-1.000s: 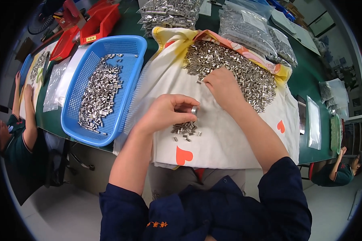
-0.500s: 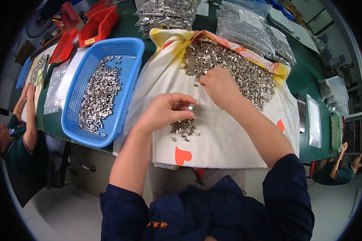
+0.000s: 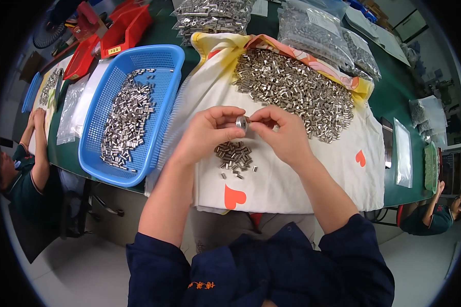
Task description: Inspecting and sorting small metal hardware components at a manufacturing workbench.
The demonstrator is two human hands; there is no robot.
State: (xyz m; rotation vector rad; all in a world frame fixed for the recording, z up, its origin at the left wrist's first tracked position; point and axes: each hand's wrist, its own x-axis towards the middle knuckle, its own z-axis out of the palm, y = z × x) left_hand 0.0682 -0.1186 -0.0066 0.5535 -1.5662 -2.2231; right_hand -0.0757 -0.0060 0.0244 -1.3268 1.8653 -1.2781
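Your L hand (image 3: 207, 134) and R hand (image 3: 284, 135) meet at centre over the white cloth (image 3: 292, 179), forearms coming up from the lower edge and converging, wrists slightly raised. Both pinch one small metal ring (image 3: 242, 123) between thumb and fingertips: L from the left, R from the right, fingers curled shut on it. Ring is held in air just above the small pile (image 3: 234, 156) of metal sleeves, not touching it. Big pile (image 3: 297, 92) lies further up the cloth, well apart. Blue basket (image 3: 159, 153) w/ more sleeves sits left of your L forearm.
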